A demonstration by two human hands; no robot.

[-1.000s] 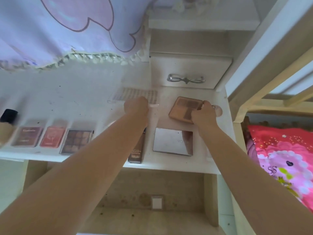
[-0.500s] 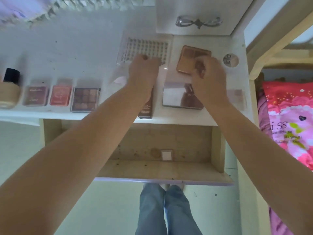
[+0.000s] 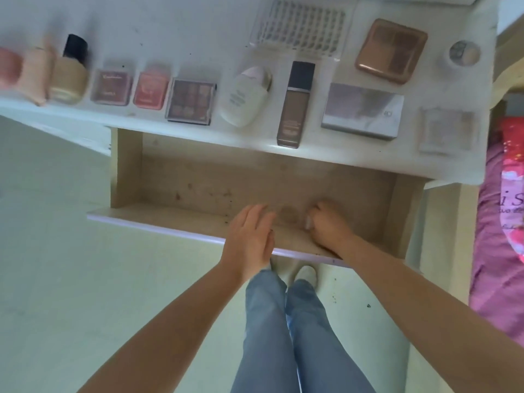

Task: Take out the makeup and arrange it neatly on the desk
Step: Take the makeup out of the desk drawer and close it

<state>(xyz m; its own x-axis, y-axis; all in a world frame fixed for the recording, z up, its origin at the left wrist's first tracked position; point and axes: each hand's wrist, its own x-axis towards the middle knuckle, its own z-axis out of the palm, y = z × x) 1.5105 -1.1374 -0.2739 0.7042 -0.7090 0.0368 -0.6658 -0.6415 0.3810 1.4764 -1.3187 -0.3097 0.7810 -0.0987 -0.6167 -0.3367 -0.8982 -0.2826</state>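
White desk point(image 3: 175, 21) carries the makeup in a row along its front edge, above an open wooden drawer point(image 3: 198, 182). At far left, a pink item point(image 3: 8, 68) is cut off by the frame and blurred; a peach tube point(image 3: 35, 76) beside it is also blurred. Next come a foundation bottle point(image 3: 69, 78) with a black cap, two blush pans point(image 3: 112, 87) point(image 3: 150, 87), a dark palette point(image 3: 191, 102), a white bottle point(image 3: 245, 96), a brown tube point(image 3: 295, 104), a silver compact point(image 3: 363, 110) and a clear case point(image 3: 446, 130) whose contents are hard to make out. Behind them lie a lash tray point(image 3: 302, 25), cut off at the top, a bronze palette point(image 3: 391, 51) and a small jar point(image 3: 463, 52). Left hand point(image 3: 251, 239) hovers over the drawer's front rail, fingers straight and together, holding nothing. Right hand point(image 3: 330, 226) reaches into the drawer with fingers curled on a small pale object point(image 3: 308, 222), mostly hidden and blurred. Jeans point(image 3: 286, 330) and a shoe point(image 3: 306, 275) show below; pink bedding point(image 3: 504, 222) is cut off at right.
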